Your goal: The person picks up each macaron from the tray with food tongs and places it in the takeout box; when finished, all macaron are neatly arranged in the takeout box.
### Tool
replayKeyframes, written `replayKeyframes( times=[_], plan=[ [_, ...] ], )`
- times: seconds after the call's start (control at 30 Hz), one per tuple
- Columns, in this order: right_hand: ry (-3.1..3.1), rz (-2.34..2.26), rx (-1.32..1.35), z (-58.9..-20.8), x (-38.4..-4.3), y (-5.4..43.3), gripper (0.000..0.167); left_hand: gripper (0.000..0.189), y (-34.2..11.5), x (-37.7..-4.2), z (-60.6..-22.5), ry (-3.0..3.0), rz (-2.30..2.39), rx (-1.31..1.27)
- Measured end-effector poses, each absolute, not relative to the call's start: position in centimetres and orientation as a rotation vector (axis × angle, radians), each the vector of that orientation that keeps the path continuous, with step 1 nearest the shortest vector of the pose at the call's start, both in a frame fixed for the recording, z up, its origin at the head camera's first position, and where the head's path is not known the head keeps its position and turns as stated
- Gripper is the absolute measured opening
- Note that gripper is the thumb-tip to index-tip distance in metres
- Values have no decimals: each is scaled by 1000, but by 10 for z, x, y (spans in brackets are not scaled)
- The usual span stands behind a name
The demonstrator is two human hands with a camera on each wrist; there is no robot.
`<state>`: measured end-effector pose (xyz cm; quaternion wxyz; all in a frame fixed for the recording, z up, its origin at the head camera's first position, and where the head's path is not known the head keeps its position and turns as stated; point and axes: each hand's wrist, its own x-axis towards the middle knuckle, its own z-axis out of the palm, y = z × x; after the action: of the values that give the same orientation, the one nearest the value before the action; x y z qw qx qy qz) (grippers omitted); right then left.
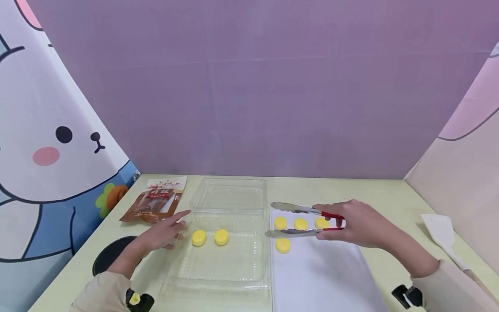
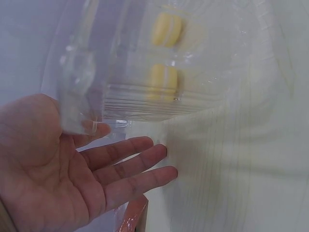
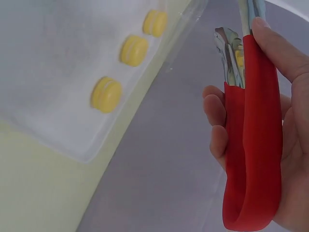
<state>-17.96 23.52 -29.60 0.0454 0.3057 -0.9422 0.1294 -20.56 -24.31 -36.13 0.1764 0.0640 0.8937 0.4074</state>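
My right hand (image 1: 360, 221) grips metal tongs (image 3: 253, 145) by their red handles, and the two arms stand apart above the white tray (image 1: 323, 277). Several yellow macarons lie on that tray; one macaron (image 1: 283, 245) is nearest the front, just below the lower tong arm. Two more, a left macaron (image 1: 199, 238) and a right macaron (image 1: 221, 237), stand in the clear plastic container (image 1: 222, 268), whose lid is folded back. At the container's left edge is my left hand (image 2: 63, 179), its fingers extended; whether the thumb presses the rim I cannot tell.
A brown food packet (image 1: 156, 201) lies at the back left, with a black round dish (image 1: 113, 255) in front of it, partly behind my left forearm. On the far right rests a white spatula (image 1: 440, 232). A purple backdrop (image 1: 249, 95) rises behind the table.
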Motion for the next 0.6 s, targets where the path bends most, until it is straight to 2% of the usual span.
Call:
replayKeyframes(
  times=[0.13, 0.6],
  plan=[
    [-2921, 433, 917, -305, -178, 242, 75, 57, -244, -208, -362, 2519, 1154, 184],
    [-2928, 529, 973, -339, -176, 262, 70, 57, -245, -208, -362, 2523, 1136, 178]
  ],
)
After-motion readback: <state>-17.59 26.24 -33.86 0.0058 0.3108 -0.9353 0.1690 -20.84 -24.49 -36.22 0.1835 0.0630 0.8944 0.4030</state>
